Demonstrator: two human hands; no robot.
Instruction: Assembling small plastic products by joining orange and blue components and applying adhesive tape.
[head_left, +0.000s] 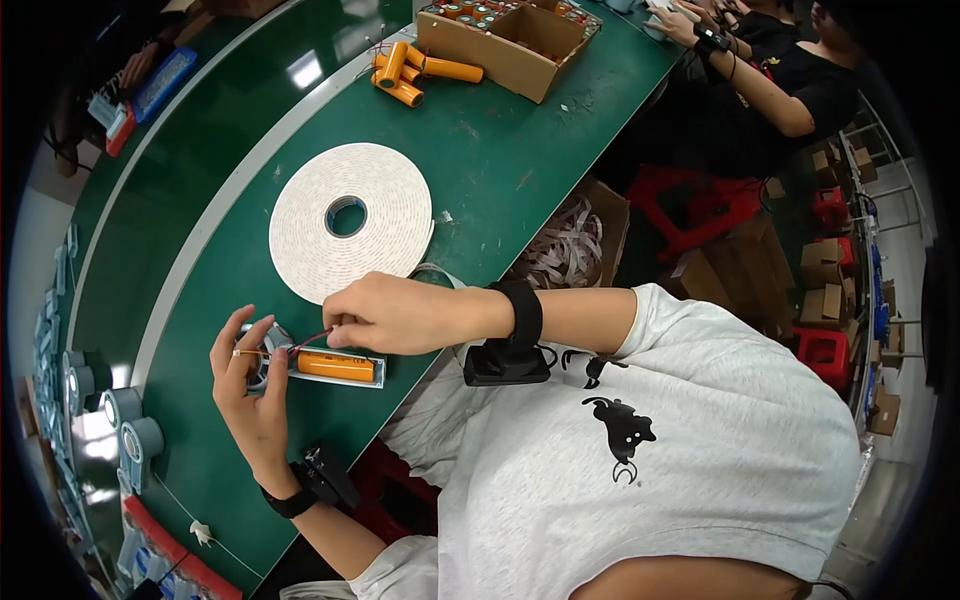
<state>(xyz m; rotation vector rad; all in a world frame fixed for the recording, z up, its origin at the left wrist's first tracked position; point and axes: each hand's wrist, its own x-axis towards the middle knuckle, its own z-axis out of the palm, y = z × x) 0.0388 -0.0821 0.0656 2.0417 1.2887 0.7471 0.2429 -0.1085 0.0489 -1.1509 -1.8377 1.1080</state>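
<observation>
An orange cylindrical battery cell lies in a grey open plastic housing on the green table, in front of me. My left hand is at the housing's left end, thumb and fingers closing around thin wires. A small white connector sticks out past these fingers. Above the cell, my right hand pinches a dark red wire that runs across to the left hand. The housing's rounded end is partly hidden behind the left fingers.
A large roll of white tape lies beyond my hands. Farther off are several orange cells and a cardboard box of cells. A carton of pale strips stands below the table edge. A co-worker sits at the far right.
</observation>
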